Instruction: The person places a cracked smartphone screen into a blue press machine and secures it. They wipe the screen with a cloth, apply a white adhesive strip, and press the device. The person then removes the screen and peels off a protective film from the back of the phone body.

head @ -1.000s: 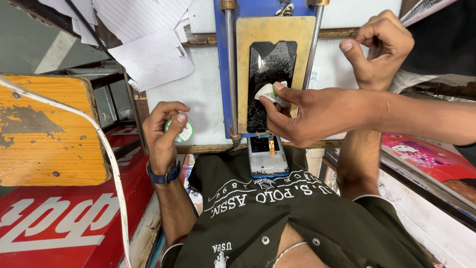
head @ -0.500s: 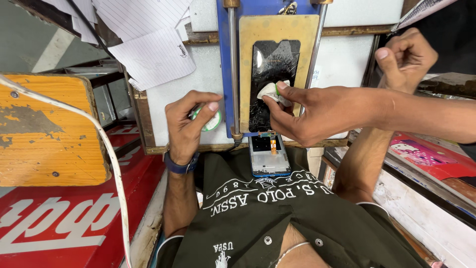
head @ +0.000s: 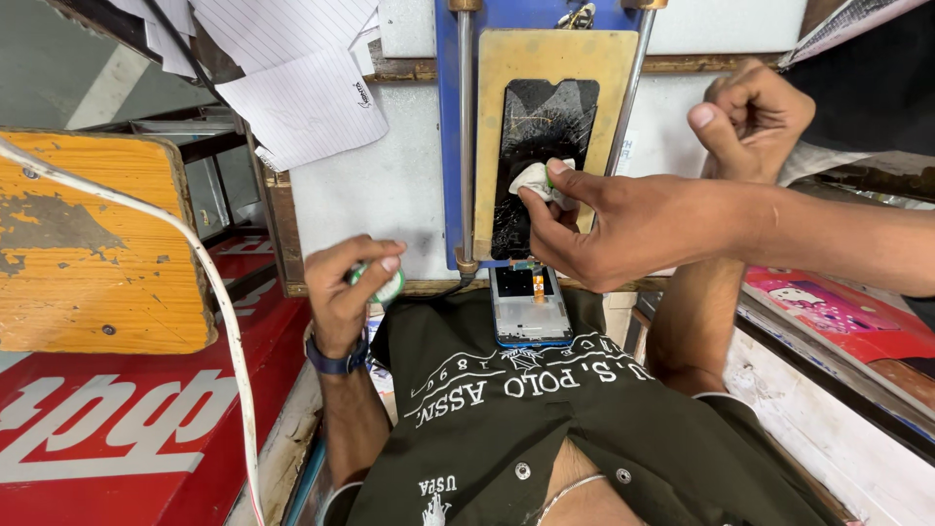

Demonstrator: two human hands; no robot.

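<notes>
My left hand (head: 343,292), with a dark watch on its wrist, grips a small round green and white object (head: 387,285) in front of a white panel. My right hand (head: 755,117) is raised at the upper right in a closed fist with the thumb out; I see nothing in it. A co-worker's hand (head: 633,229) reaches in from the right and presses a white cloth (head: 534,178) against a cracked black phone screen (head: 534,127). The screen lies on a yellow pad (head: 604,68) in a blue machine (head: 448,146). An open phone frame (head: 531,317) rests on my dark shirt.
A worn orange board (head: 88,244) and a red painted surface (head: 127,419) fill the left. A white cable (head: 209,282) crosses them. Lined papers (head: 302,88) hang at the top. A pink printed box (head: 828,312) lies under the co-worker's arm on the right.
My left hand rose toward the machine, then dropped back a little to the left. My right fist shifted slightly. The co-worker's hand stays on the screen with the cloth.
</notes>
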